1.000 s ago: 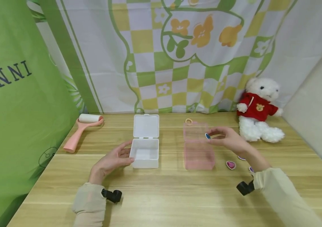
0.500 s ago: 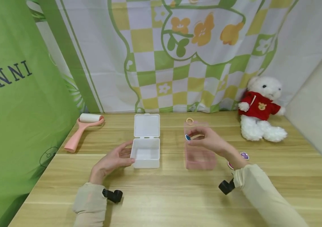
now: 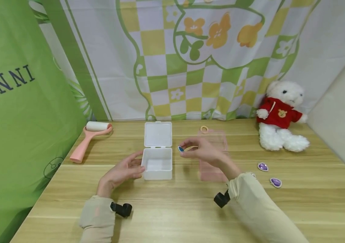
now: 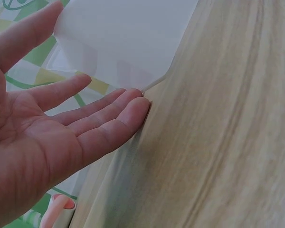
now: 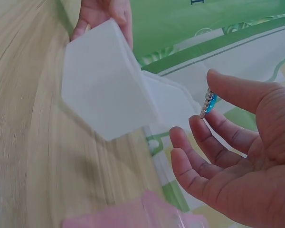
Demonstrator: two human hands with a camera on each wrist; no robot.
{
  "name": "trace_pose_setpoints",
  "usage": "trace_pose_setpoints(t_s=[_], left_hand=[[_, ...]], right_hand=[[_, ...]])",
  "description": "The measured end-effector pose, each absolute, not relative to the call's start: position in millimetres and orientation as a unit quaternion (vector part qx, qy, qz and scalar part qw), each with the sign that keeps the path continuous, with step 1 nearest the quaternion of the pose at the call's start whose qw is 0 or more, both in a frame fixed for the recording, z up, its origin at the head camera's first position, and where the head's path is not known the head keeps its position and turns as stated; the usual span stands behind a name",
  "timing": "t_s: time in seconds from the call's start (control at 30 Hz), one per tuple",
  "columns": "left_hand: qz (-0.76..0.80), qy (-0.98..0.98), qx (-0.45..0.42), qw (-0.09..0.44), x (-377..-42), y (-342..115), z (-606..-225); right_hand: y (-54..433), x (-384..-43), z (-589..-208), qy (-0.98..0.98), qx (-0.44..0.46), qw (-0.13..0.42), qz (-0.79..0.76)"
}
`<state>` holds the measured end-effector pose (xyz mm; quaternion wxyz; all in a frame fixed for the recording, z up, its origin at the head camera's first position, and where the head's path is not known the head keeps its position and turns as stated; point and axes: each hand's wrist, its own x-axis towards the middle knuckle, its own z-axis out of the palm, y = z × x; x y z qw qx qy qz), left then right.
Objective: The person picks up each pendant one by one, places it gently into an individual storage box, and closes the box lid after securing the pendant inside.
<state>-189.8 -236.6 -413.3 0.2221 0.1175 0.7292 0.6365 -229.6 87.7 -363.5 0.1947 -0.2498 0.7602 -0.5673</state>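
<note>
A white plastic box [image 3: 157,174] stands on the table with its lid [image 3: 158,134] raised at the back. At its left side, my left hand [image 3: 125,171] touches it with the thumb near the front corner and fairly straight fingers along the side. My right hand [image 3: 204,151] pinches a blue gem [image 3: 180,149] with a pale beaded rim between thumb and fingertip, in the air just right of the white box. Beneath that hand and forearm lies a see-through pink box [image 3: 210,173], partly covered. The right wrist view shows the gem [image 5: 211,102] edge-on.
Two purple gems [image 3: 263,166] [image 3: 276,182] lie right of my right forearm; part of another shows by the sleeve. A small yellowish ring [image 3: 204,129] sits behind the pink box. A pink-handled roller [image 3: 88,140] lies at the left, a white plush bear [image 3: 281,114] at the right back.
My right hand has carried the blue gem left, from over the pink box to beside the white box. The purple gems have come into fuller view. My left hand has stayed at the white box.
</note>
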Motion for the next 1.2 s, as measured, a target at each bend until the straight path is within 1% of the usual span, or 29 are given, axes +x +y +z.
trace_pose_setpoints(t_s=[0.43, 0.67, 0.8, 0.9, 1.2], left_hand=[[0.639, 0.724, 0.118, 0.23, -191.7, -240.7, -414.4], [0.634, 0.726, 0.118, 0.239, -193.6, -239.6, -414.8], [0.633, 0.727, 0.114, 0.239, -192.9, -239.6, -413.8], [0.636, 0.726, 0.112, 0.238, -192.0, -239.4, -412.3], [0.64, 0.722, 0.115, 0.238, -191.2, -237.4, -412.5]], right_hand=[[44.2, -230.2, -364.7, 0.735, -0.236, 0.214, -0.599], [20.6, -229.9, -362.9, 0.754, -0.236, 0.177, -0.587], [7.9, -231.2, -362.4, 0.76, -0.246, 0.169, -0.577], [-1.4, -232.3, -362.2, 0.76, -0.254, 0.175, -0.572], [-17.0, -234.4, -366.4, 0.776, -0.245, 0.215, -0.54]])
